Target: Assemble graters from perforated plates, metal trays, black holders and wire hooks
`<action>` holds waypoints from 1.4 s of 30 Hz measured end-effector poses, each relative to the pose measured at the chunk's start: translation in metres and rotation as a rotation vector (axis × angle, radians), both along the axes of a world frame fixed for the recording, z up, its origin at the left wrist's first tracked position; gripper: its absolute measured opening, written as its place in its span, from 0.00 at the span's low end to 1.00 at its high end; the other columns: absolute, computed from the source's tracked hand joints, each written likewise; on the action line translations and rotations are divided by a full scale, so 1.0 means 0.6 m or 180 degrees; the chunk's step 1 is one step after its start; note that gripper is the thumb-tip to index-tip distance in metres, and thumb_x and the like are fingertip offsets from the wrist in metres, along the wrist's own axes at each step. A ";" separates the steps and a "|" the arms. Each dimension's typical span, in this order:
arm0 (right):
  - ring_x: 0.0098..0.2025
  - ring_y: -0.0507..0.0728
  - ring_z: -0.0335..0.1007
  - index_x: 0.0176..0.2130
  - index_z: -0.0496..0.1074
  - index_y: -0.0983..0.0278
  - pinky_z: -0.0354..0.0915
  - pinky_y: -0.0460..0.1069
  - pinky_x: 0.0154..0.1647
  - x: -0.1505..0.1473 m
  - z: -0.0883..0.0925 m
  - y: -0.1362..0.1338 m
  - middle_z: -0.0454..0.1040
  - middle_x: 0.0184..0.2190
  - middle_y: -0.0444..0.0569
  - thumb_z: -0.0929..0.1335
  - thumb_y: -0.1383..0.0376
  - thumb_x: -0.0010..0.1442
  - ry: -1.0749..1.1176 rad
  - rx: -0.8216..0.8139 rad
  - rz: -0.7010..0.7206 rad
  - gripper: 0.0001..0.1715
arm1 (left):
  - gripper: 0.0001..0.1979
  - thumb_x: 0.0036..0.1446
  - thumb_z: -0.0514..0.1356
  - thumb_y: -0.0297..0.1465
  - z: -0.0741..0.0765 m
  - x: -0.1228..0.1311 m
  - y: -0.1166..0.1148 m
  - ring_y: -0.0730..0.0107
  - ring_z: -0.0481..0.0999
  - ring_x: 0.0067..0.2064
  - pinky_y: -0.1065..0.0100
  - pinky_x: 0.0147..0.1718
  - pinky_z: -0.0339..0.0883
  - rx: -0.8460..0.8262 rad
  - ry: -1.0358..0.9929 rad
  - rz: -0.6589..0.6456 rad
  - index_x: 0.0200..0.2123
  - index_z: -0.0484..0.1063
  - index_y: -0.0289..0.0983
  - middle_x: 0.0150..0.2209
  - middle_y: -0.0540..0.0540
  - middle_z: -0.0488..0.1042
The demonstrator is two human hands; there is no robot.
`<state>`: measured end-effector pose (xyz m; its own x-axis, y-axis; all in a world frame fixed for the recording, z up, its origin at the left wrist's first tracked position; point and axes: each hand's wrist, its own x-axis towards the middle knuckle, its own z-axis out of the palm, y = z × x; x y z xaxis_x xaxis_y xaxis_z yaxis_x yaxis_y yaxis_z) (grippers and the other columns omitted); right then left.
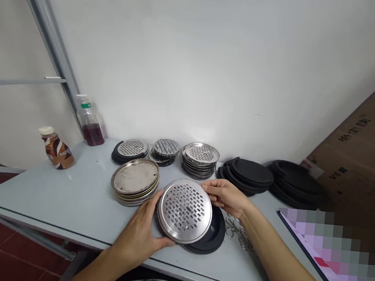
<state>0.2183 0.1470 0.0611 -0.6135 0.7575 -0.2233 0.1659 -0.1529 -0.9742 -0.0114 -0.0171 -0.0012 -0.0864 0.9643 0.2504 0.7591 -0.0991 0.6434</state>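
Note:
A round perforated metal disc (184, 210) is held tilted over a black rubber ring (213, 239) on the grey table (71, 196). My left hand (141, 235) grips the disc's left and lower rim, thumb along the bottom edge. My right hand (225, 196) pinches its upper right rim. A stack of plain metal discs (134, 179) lies just to the left of the held disc. Small metal spring clips (238, 232) lie by my right wrist.
Along the wall stand stacks of perforated discs (200, 159), a smaller stack (165, 151), a disc on black rings (130, 150) and piles of black rubber discs (250, 174). Two bottles (57, 149) (90, 121) stand at the left. A cardboard box (362, 164) rises on the right.

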 end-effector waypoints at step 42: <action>0.21 0.50 0.53 0.20 0.73 0.64 0.50 0.47 0.24 0.038 0.015 -0.048 0.68 0.18 0.44 0.63 0.74 0.51 -0.2334 0.2852 0.0825 0.14 | 0.36 0.54 0.67 0.36 0.009 -0.005 0.009 0.52 0.61 0.66 0.50 0.63 0.58 0.0095 0.0063 -0.0044 0.64 0.58 0.45 0.66 0.42 0.62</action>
<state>0.2410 0.1179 0.0698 -0.7181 0.6948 -0.0388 0.6546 0.6556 -0.3764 -0.0147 -0.0120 0.0041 -0.0678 0.9574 0.2806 0.7702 -0.1286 0.6248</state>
